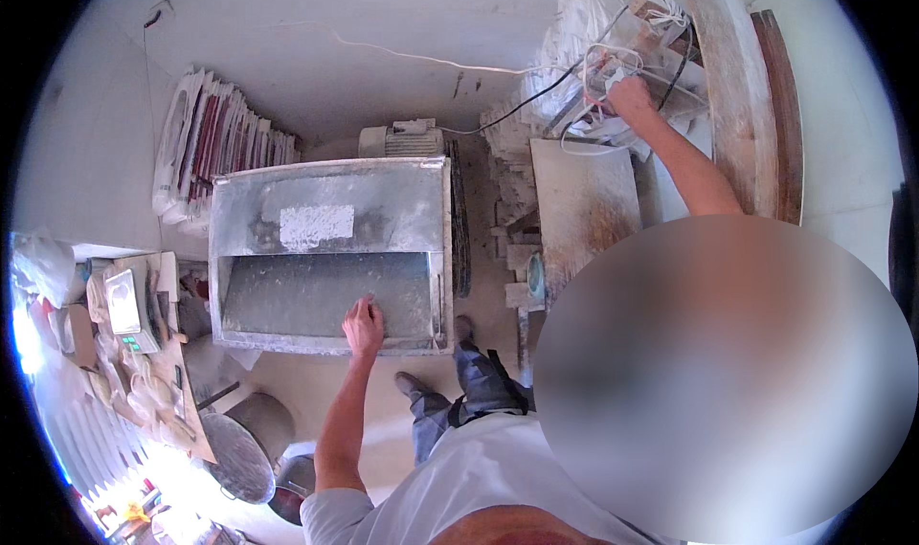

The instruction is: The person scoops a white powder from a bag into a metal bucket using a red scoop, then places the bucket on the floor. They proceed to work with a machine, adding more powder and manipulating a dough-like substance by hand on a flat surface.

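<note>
My left hand (pixel 365 326) is over the front rim of a floured metal machine (pixel 330 204), fingers bent and drawn together above its open trough (pixel 301 294). Whether anything is between the fingers cannot be told. My right hand (pixel 632 98) reaches far to the upper right. Its fingers close on a small white object (pixel 615 77) among looped white and black cables (pixel 589 64). Much of the right arm is hidden by a blurred patch. Behind the machine sits an electric motor (pixel 402 140) with a black cable running from it.
Folded sacks (pixel 222 143) stand at the back left. A table with a digital scale (pixel 126 304) is at left, metal pots (pixel 240 459) below it. To the right are a wooden board (pixel 585 186) and a tall plank (pixel 739 100). My shoes (pixel 413 385) are near the machine's front.
</note>
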`<state>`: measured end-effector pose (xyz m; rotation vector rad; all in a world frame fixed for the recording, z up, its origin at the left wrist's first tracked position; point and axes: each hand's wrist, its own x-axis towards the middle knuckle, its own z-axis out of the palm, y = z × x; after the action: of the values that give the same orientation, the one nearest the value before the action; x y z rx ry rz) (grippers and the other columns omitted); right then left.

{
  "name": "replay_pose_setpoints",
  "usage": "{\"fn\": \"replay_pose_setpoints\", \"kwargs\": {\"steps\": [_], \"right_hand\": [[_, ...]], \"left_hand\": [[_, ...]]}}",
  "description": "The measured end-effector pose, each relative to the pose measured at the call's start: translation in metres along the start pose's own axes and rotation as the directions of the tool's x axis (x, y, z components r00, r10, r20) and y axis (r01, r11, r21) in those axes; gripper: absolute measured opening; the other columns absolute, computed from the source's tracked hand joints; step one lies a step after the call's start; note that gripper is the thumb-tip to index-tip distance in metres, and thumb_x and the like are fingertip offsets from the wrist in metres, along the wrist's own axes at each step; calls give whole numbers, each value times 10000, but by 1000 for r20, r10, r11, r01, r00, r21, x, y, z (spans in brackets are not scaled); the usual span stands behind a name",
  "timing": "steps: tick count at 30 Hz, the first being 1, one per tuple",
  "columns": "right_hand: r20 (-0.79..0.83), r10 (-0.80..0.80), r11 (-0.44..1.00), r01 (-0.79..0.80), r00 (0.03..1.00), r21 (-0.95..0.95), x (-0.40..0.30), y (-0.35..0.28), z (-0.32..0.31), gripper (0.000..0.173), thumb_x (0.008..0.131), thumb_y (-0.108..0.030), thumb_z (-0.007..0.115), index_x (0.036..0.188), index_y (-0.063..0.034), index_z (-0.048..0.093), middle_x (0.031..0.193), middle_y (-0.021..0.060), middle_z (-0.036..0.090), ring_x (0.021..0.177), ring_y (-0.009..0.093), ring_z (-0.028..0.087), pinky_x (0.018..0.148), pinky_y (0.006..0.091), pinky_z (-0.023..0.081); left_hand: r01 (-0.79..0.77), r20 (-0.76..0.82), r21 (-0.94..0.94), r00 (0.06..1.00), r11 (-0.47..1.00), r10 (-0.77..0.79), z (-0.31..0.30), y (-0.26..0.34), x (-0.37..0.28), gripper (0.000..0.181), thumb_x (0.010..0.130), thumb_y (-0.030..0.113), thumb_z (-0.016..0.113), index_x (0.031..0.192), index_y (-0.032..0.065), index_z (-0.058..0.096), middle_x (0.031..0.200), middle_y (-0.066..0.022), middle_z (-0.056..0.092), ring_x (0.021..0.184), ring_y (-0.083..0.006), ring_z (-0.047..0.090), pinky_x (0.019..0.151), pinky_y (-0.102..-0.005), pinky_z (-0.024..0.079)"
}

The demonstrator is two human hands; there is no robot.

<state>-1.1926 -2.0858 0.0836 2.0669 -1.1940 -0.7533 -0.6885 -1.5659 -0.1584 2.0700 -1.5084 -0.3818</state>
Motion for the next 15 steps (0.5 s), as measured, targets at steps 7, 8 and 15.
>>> {"fn": "replay_pose_setpoints", "kwargs": {"steps": [7,8,15], "right_hand": [[-11,-96,995,95,995,-8,0,5,-14,143,872,-176,648,899,-136,782,970,79,749,926,240,738,750,400,568],[-31,-100,995,100,995,0,-2,6,-14,140,866,-175,652,899,-138,782,969,81,749,919,241,738,745,402,567],[-74,15,997,-9,997,81,-8,-3,-18,175,842,-258,667,855,-136,793,888,81,762,848,254,751,681,412,582]], "left_hand": [[5,1,13,1000,1000,-5,-3,-3,-2,212,879,107,596,1076,83,671,858,-156,668,776,-391,639,694,-523,492],[5,7,19,1000,1000,-5,-3,-5,-2,213,877,106,598,1076,82,671,855,-156,666,774,-388,639,693,-521,492],[16,24,-24,1000,1000,-15,-3,-2,1,222,872,106,602,1082,78,668,823,-143,650,761,-365,642,708,-501,496]]}}
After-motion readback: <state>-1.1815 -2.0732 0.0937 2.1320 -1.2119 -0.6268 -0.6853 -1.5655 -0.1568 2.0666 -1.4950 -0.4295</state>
